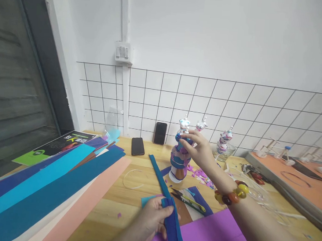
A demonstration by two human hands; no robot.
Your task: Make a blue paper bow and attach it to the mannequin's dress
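Note:
My left hand (154,217) is closed round folded strips of dark blue and teal crepe paper (173,220), low in the middle. One long teal strip (158,173) stretches away from it across the table. Farther back, my right hand (196,143), with a beaded bracelet at the wrist, pinches a small blue paper piece (178,137) against a white stand (176,176) layered with purple, blue and brown paper. White doll-like figures (184,123) rise at its top; the fingers partly cover them. Yellow-handled thread snips (189,202) lie on paper sheets between the hands.
Long coloured paper sheets (90,178) cover the left side. Two phones (138,146) are near the wall, one propped upright. Purple scraps (201,174) surround the stand. A glass (225,152) with another decorated figure, pliers (256,175) and an orange board (297,174) are at right.

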